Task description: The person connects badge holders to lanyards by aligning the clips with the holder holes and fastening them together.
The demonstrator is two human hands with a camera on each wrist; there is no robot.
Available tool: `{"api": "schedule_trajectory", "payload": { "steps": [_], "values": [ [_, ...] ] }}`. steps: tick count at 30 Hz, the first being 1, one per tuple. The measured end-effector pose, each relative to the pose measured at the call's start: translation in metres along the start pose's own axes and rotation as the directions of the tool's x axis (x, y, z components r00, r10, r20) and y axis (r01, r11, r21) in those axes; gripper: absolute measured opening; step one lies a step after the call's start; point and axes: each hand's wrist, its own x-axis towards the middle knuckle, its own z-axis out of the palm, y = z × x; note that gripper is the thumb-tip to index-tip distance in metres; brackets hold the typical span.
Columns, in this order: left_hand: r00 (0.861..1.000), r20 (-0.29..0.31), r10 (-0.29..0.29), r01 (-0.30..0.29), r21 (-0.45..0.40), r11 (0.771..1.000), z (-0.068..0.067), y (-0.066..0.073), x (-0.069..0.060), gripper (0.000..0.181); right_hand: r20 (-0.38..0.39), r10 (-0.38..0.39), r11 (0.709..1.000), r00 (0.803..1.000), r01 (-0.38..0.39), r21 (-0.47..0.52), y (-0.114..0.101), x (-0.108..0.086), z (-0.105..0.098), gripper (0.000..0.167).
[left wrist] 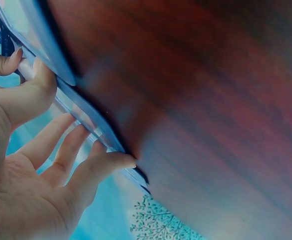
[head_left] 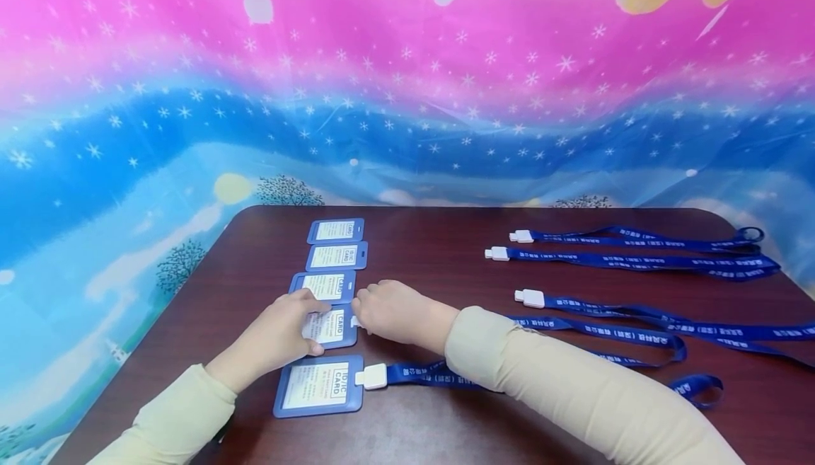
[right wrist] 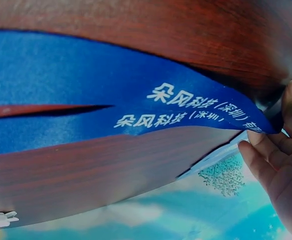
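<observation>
Pale sleeve (head_left: 573, 383) of right arm seen nearest. Pink-and-blue printed cloth (head_left: 407, 61) hung behind dark wood bench (head_left: 433, 238). Three loose lanyards (head_left: 573, 259), blue, laid at right; held lanyard (head_left: 630, 336) partly hidden by right forearm. Left hand (head_left: 276, 334): thumb and fingers closed on edges of gripped holder (head_left: 337, 327), second nearest in column of five blue card holders left of centre. Right hand (head_left: 397, 313): small white clip (head_left: 355, 321) pinched at that holder's slotted end; whether fastened, cannot be told. Nearest holder (head_left: 318, 386) joined to lanyard by other clip (head_left: 374, 376).
</observation>
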Motion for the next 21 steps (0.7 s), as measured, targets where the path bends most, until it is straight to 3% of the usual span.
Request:
{"api": "schedule_trajectory", "payload": {
  "steps": [7, 21],
  "values": [
    [1.0, -0.003, -0.006, 0.006, -0.004, 1.0, -0.0003, 0.0029, -0.0007, 0.058, -0.016, -0.011, 1.0, 1.0, 0.01, -0.012, -0.0017, -0.0014, 0.0003, 0.03],
    [1.0, 0.017, -0.021, 0.021, 0.013, 1.0, 0.0023, 0.0038, -0.0013, 0.056, 0.033, 0.013, 1.0, 0.999, -0.013, -0.006, -0.0089, 0.0007, 0.0014, 0.032]
  ]
}}
